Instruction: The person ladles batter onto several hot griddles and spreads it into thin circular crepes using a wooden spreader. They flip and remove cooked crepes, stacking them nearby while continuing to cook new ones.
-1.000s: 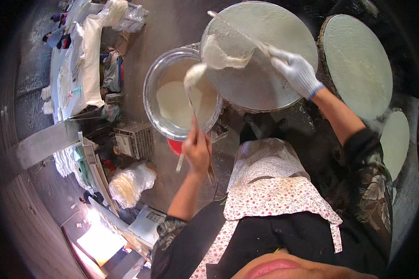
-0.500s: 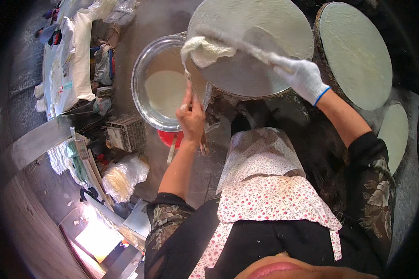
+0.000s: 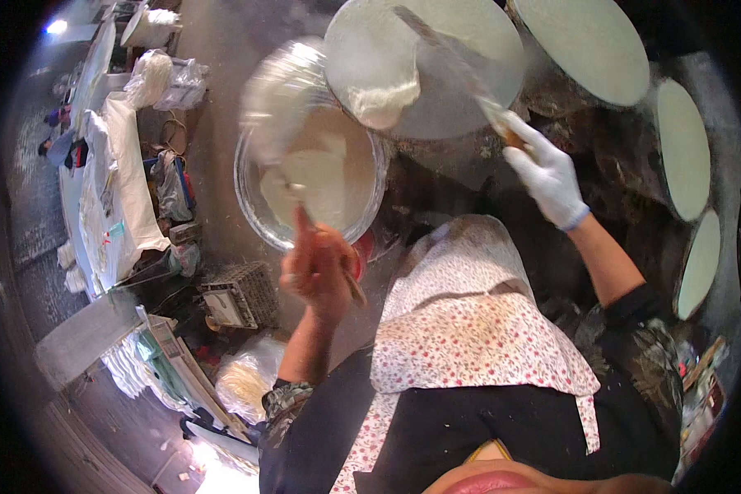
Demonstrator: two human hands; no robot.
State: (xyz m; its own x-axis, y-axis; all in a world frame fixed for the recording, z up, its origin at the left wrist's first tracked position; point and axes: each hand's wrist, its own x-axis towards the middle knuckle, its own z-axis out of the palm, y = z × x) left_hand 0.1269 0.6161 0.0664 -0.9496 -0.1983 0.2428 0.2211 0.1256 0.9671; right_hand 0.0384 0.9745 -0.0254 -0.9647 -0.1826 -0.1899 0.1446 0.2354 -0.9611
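My left hand (image 3: 317,267) is closed around the wooden handle of a scoop-like tool (image 3: 284,111), whose pale, shiny head is smeared by motion over the left side of a large round basin (image 3: 242,193). Whitish batter (image 3: 309,177) lies in the basin. In its white glove, my right hand (image 3: 547,177) grips a long, flat-bladed spatula (image 3: 449,58) by its wooden end. The blade reaches across a round griddle (image 3: 449,111) partly coated with pale batter. A thick white lump of batter (image 3: 383,103) sits at the griddle's near left edge.
More round griddles with pale sheets curve away to the right, including one at upper right (image 3: 589,49) and one lower down (image 3: 685,152). Steam drifts above them. A crate (image 3: 239,296), a plastic bag (image 3: 251,375) and a cloth-covered table (image 3: 119,189) are on the left.
My left hand has drawn the scoop-like tool left, off the griddle's edge and over the basin. The spatula now points more steeply toward the griddle's far side. The whole view has shifted.
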